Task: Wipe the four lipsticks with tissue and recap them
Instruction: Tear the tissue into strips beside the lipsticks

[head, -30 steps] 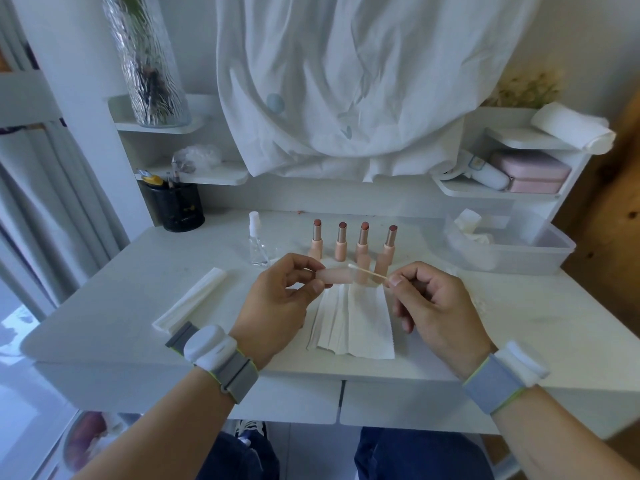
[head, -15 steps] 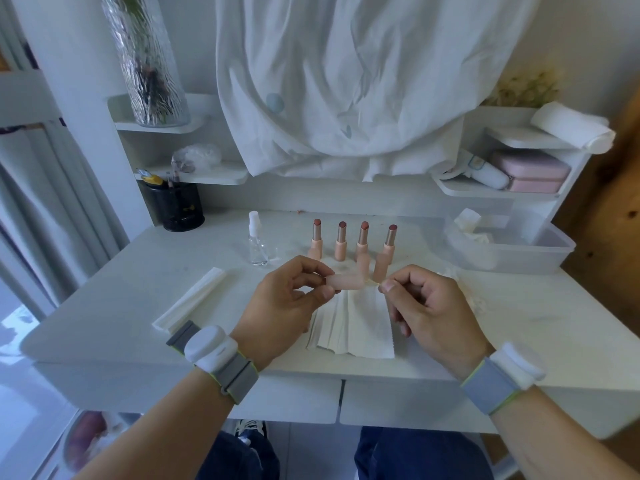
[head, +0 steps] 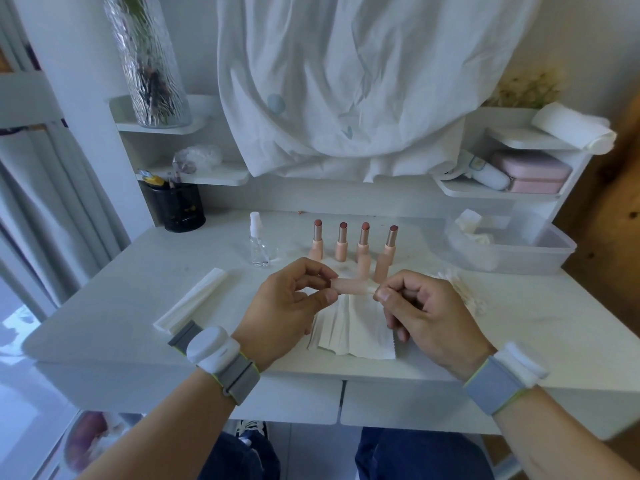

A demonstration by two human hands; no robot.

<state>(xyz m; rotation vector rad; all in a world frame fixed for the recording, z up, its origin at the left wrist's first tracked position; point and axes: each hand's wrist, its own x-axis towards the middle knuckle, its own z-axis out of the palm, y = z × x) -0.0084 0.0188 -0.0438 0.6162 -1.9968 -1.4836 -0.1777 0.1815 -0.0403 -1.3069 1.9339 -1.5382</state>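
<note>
Four uncapped lipsticks [head: 353, 239] with peach bases stand in a row at the back of the white desk [head: 104, 306]. My left hand [head: 291, 303] pinches a peach lipstick cap [head: 351, 286], held sideways above an unfolded tissue [head: 353, 336]. At the cap's open right end, my right hand [head: 422, 306] pinches a cotton swab [head: 372, 290]; most of the swab is hidden inside the cap and behind my fingers. Two more peach caps [head: 372, 268] stand upright just behind the held one.
A small spray bottle [head: 258, 244] stands left of the lipsticks. A folded tissue stack [head: 194, 299] lies at the left, loose cotton swabs [head: 464, 292] at the right. A clear plastic bin [head: 540, 258] and a black pen holder [head: 176, 207] stand at the back corners.
My right hand moved left toward the cap and pushed the swab in; the long stick seen a second ago is now almost hidden. My left hand kept the cap nearly still.
</note>
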